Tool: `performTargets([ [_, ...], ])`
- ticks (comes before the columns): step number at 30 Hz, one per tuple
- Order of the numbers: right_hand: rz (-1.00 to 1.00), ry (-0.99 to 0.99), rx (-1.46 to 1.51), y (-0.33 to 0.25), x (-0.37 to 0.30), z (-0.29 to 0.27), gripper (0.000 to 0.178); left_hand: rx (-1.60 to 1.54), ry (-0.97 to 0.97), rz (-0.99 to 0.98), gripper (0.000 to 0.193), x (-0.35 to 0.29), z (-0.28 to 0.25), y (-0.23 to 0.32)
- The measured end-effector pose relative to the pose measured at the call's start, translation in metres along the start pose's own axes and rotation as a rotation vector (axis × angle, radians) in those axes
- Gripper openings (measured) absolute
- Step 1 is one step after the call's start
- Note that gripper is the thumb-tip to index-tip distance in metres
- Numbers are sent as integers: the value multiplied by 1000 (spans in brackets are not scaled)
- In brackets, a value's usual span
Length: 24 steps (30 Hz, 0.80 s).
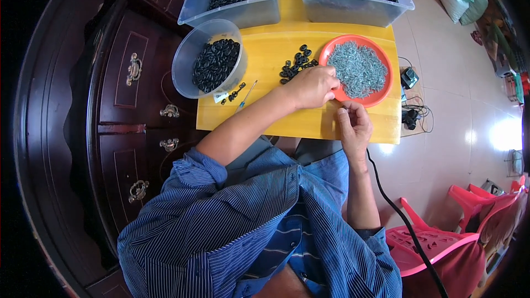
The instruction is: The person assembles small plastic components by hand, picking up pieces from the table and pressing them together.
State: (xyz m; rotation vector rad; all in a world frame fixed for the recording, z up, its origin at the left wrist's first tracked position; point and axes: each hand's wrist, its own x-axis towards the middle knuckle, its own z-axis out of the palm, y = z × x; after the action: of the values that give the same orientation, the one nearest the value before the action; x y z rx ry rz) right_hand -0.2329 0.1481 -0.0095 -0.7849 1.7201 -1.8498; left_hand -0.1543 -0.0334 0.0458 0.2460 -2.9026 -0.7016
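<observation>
My left hand (316,86) reaches across the yellow table to the near left rim of a round orange-red dish (365,101). Its fingers are curled together; what they hold, if anything, is hidden. Small silvery metal pieces (356,69), perhaps screws, fill the dish. Just below the rim is my right hand (356,127), thumb and forefinger pinched together by a tiny dark spot too small to name. Beyond my left hand lies a loose heap of small black oval parts (295,67), partly covered by the hand.
A round clear tub (179,72) of black parts stands at the left, with a thin blue-handled screwdriver (248,97) beside it. Two clear bins (237,15) of black parts line the back. Dark drawers (118,99) rise at left; a pink chair (430,245) stands at right.
</observation>
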Motion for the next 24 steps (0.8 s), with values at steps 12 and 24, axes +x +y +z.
performTargets([
  [12, -7, 4, -53, -1, 0, -1, 12, -175, 34, -28, 13, 2, 4, -14],
  [24, -13, 2, -88, -1, -1, -1, 12, -218, 198, 71, 8, -11, 13, -17],
])
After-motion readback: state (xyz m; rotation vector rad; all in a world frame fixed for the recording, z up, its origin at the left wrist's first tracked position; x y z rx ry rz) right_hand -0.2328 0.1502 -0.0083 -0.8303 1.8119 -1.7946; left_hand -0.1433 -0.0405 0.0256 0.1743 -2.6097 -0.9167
